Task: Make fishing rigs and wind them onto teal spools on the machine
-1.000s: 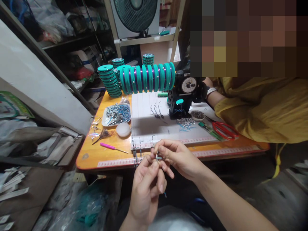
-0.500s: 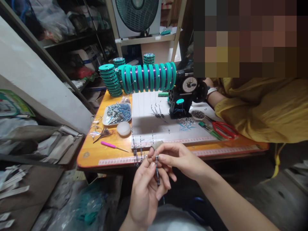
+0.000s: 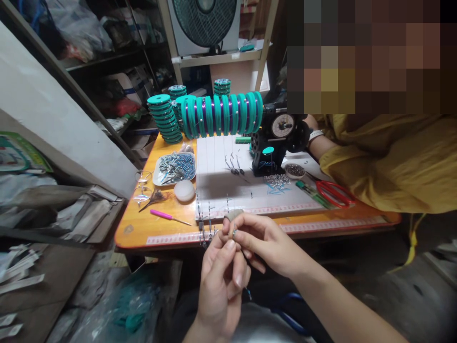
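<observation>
Just in front of the table's near edge, my left hand (image 3: 222, 278) and my right hand (image 3: 266, 240) meet, fingertips pinched together on a thin beaded strand. Most of the beaded strand (image 3: 248, 294) is hidden by the fingers; a dark and blue end dangles below my left hand. A grey band (image 3: 233, 214) shows by the touching fingertips. Left of my hands, several other dark beaded strands (image 3: 210, 221) hang over the edge of the white board (image 3: 217, 190).
A rack of green spools (image 3: 221, 114) spans the board. At left lie a bead tray (image 3: 174, 169), a white round container (image 3: 184, 191) and a pink-handled hook (image 3: 161, 214). Red-handled scissors (image 3: 333, 193) and a bead dish (image 3: 294, 170) sit near a person in a yellow sleeve (image 3: 374, 166).
My left fingers have curled further in, and the strand that lay in view across them is now mostly hidden, its end hanging lower right. My right hand keeps its pinch at nearly the same place.
</observation>
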`<control>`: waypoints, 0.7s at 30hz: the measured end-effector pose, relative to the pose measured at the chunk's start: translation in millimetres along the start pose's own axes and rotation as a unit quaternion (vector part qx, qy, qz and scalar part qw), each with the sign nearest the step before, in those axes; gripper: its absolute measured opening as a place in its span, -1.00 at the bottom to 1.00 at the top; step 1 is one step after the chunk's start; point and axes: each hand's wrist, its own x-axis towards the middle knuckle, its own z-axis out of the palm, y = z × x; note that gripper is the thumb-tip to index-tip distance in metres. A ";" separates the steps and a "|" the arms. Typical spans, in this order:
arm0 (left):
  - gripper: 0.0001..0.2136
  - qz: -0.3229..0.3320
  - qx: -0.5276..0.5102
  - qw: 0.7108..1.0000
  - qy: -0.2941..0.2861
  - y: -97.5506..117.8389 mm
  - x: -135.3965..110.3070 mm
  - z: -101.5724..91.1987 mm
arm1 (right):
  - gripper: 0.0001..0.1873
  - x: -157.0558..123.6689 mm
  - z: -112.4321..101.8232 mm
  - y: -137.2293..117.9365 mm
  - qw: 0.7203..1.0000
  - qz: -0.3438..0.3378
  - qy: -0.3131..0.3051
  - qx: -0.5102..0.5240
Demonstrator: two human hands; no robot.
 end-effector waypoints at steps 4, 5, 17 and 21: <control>-0.90 -0.006 -0.011 1.000 -0.006 0.8 0.4 0.8 | -0.76 -0.5 3.9 1.9 1.000 -0.003 0.001 0.027; -0.90 -0.007 -0.013 1.000 -0.005 1.3 0.4 0.8 | -0.76 -0.2 4.8 1.9 0.999 -0.001 0.001 0.037; -0.78 -0.016 0.059 0.998 0.020 4.4 -2.8 4.9 | -0.81 3.0 5.9 -1.7 0.992 0.005 -0.016 0.123; -0.77 -0.026 0.086 0.996 0.007 5.4 -3.6 2.4 | -0.83 2.4 4.6 -0.8 0.993 0.010 -0.014 0.113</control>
